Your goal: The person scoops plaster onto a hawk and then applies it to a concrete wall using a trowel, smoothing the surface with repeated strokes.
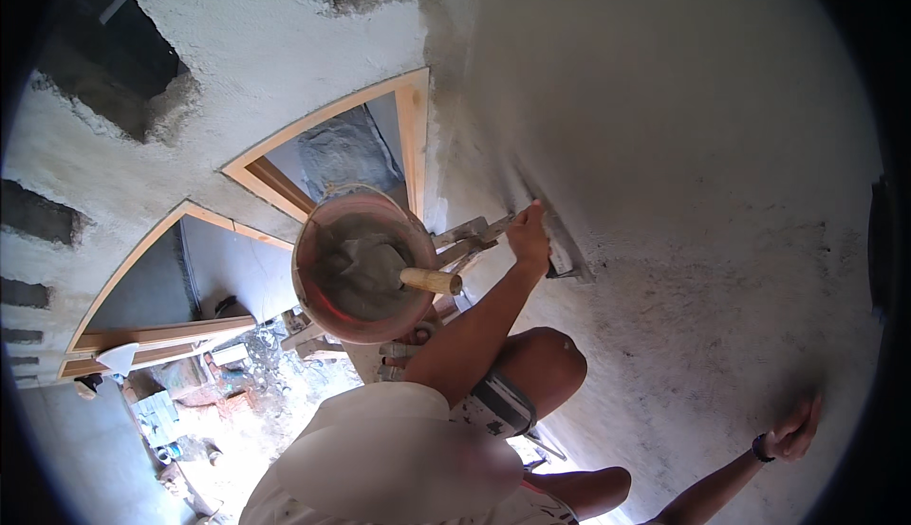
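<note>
Here, left grip (529, 238) closed around a trowel (567, 244), right grip (793, 429) open beside grey wall (683, 165), mortar bucket (306, 283) nearby

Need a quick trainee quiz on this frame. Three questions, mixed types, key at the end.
1. Multiple choice: what does the left hand hold at the grey wall?
A) a paint roller
B) a flat-bladed tool
C) a hammer

2. Short answer: which arm, left or right, wears the dark wristband?

3. Fill in: sticking out of the bucket of grey mix is a wooden ____.

Key: 1. B; 2. right; 3. handle
</note>
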Demonstrator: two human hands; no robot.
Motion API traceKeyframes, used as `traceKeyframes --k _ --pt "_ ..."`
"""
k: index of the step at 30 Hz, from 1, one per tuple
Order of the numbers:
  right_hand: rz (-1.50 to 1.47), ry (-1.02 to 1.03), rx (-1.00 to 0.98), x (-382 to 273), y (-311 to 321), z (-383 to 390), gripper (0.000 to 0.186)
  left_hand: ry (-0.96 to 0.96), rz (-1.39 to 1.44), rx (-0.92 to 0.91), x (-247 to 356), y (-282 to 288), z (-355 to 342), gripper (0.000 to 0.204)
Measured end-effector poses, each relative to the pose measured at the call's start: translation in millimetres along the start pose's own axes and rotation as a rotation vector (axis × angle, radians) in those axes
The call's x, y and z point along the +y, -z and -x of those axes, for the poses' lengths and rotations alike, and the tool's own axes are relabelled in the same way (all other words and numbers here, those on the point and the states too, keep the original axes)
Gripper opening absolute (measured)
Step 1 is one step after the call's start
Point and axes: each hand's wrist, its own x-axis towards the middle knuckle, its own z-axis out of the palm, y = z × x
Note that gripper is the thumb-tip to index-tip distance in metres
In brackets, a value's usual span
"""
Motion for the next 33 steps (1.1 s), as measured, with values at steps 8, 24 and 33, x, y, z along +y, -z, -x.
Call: traceKeyframes --k 8,24,33 --pt "-0.092 0.001 0.016 9 1 15 0.025 -0.056 0.042 0.186 -57 83 -163 0.031" --pt "0.016 -0.112 0.203 -41 -19 -21 0.033 -0.031 -0.105 0.049 -26 51 -272 0.038" --pt "0.098 -0.073 0.183 -40 -23 -21 0.038 -1.011 -0.512 -0.323 4 -52 -19 0.050"
